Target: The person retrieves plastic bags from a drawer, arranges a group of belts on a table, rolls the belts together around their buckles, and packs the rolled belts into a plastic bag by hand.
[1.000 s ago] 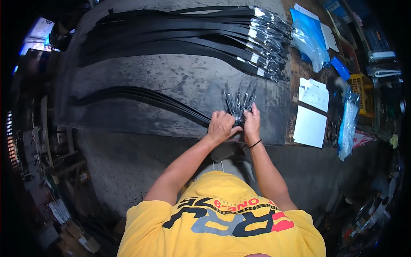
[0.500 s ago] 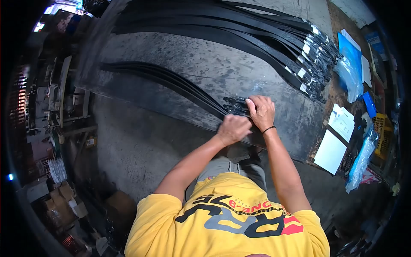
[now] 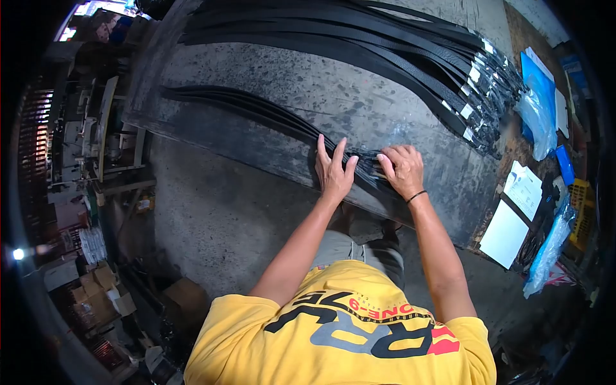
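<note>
A small bundle of long black belts [image 3: 256,109] lies across the near side of the grey table, their plastic-wrapped ends [image 3: 367,163] pointing right. My left hand [image 3: 332,172] rests against the bundle just left of those ends, its fingers spread apart. At the wrapped ends, my right hand [image 3: 404,169] has its fingers curled down and its thumb toward the left, closed on the belts' end. What lies beneath its fingertips is hidden. Farther back is a larger pile of black belts [image 3: 359,42], with white tags and clear plastic at its right end.
The worn grey table [image 3: 256,70] has its near edge just before me. White papers [image 3: 504,234], blue plastic packets [image 3: 538,90] and a yellow crate [image 3: 579,212] are at the right. Cardboard boxes [image 3: 96,295] and racks stand at far left.
My left hand has gone from curled to spread fingers and moved up and slightly left along the belts. My right hand stays at the wrapped ends; the whole view has shifted slightly.
</note>
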Demonstrator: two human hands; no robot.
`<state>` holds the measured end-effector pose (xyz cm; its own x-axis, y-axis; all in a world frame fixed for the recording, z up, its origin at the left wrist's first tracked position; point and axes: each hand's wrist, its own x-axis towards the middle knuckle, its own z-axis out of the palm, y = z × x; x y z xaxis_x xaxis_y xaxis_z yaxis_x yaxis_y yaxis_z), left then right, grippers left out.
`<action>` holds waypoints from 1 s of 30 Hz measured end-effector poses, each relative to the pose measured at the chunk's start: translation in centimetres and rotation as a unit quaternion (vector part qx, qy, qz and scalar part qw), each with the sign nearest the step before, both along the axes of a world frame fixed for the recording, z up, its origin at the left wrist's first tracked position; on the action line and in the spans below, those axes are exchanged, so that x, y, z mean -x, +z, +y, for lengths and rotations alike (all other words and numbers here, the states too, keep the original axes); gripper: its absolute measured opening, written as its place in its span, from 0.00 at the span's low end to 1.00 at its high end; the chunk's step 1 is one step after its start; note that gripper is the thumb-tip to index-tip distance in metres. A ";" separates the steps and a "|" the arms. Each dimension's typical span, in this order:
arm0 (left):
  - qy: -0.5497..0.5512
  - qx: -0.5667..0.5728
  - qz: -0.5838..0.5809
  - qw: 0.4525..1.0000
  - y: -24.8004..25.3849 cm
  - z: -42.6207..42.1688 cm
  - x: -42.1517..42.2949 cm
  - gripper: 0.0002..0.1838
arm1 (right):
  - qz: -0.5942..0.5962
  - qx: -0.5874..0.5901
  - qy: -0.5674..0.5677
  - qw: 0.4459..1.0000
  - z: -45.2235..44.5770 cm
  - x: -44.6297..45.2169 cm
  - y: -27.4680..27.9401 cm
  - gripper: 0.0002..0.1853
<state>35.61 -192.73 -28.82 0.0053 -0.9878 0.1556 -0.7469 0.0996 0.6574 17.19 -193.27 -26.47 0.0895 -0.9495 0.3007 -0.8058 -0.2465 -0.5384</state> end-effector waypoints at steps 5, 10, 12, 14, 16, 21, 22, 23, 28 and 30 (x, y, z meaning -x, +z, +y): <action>-0.007 -0.013 0.017 1.000 0.5 -0.8 0.6 0.22 | 0.009 0.010 -0.003 1.000 0.2 -0.1 0.0 0.07; -0.047 -0.007 -0.005 0.999 -0.9 -1.5 0.0 0.17 | 0.009 0.013 0.001 1.000 0.0 0.0 0.0 0.07; -0.019 -0.026 0.016 0.999 -0.8 -1.4 0.6 0.15 | 0.011 0.015 0.002 1.000 0.1 0.0 -0.1 0.07; 0.043 -0.036 0.018 0.998 -0.3 -1.6 1.3 0.13 | 0.013 0.014 0.004 1.000 0.1 0.0 -0.2 0.08; 0.038 -0.034 0.003 0.999 -0.8 -1.4 1.3 0.12 | 0.015 0.014 0.005 1.000 0.1 0.0 -0.1 0.08; 0.016 -0.022 -0.007 1.000 -1.2 -1.5 0.6 0.09 | 0.020 0.016 0.006 1.000 0.0 0.0 -0.2 0.08; -0.001 -0.017 -0.013 1.000 -1.2 -1.5 0.4 0.09 | 0.020 0.017 0.006 1.000 0.0 0.0 -0.2 0.08; -0.018 -0.013 -0.018 1.000 -1.1 -1.5 0.2 0.09 | 0.020 0.014 0.009 1.000 0.0 0.0 -0.2 0.08; -0.092 -0.019 -0.026 0.995 -0.4 -1.1 -1.1 0.09 | 0.019 -0.006 0.039 0.999 -0.4 0.4 -0.1 0.09; -0.108 -0.033 -0.028 0.993 0.0 -0.5 -1.5 0.09 | 0.019 -0.002 0.095 0.995 -0.9 0.6 0.0 0.11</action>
<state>37.15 -193.18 -28.81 -0.2145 -0.9730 0.0852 -0.7479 0.2198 0.6263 16.55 -194.14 -26.50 0.2779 -0.9159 0.2895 -0.7645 -0.3934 -0.5107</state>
